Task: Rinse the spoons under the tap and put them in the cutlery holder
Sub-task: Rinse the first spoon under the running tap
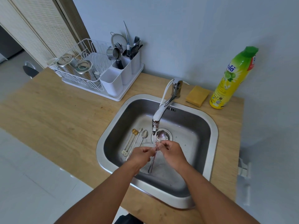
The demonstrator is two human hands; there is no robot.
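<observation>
On the wooden tabletop (48, 120), over the sink (213, 131), my left hand (140, 155) and right hand (172, 152) pinch a long spoon (161, 136) mid-handle, bowl beyond my fingers under the tap (160, 113). Light, stiff, probably slippery wet.

The yellow dish soap bottle (229, 81) on the bench (64, 120) carries a white brand name in non-Latin script near its green top; its small print is too blurred to read.

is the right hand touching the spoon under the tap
Touching: in the head view, the right hand pinches the handle of the long spoon.
</observation>
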